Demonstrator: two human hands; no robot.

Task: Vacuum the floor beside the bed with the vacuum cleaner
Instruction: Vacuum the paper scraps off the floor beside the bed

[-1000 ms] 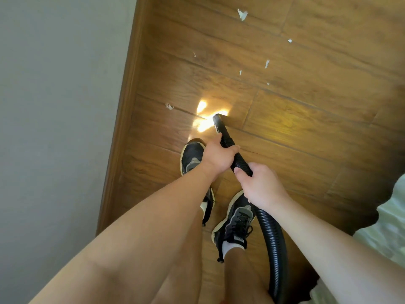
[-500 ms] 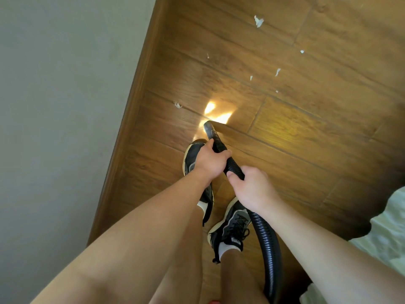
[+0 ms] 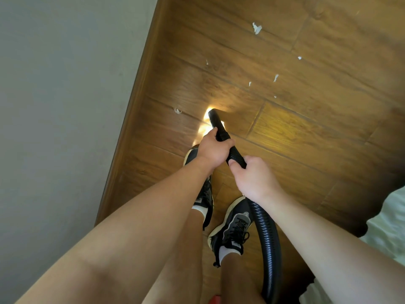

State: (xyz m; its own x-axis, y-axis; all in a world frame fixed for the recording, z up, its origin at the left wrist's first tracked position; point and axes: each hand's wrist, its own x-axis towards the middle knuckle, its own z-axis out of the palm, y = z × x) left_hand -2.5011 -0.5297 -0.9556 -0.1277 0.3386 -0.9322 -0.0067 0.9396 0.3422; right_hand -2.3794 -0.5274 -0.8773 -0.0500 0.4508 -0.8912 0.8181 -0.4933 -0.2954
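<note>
Your left hand (image 3: 213, 150) and right hand (image 3: 252, 176) each grip the black vacuum hose (image 3: 268, 235), left nearer the nozzle (image 3: 213, 116), which sits low over the floor (image 3: 306, 132) just beyond your shoes (image 3: 232, 229). Steer it left onto the 1 nearby scrap (image 3: 177, 111), then farther out, mouth flat.

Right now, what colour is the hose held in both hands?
Black, with fine ribs along its length. The head view shows the hose clearly, gripped by the left hand and the right hand.
</note>
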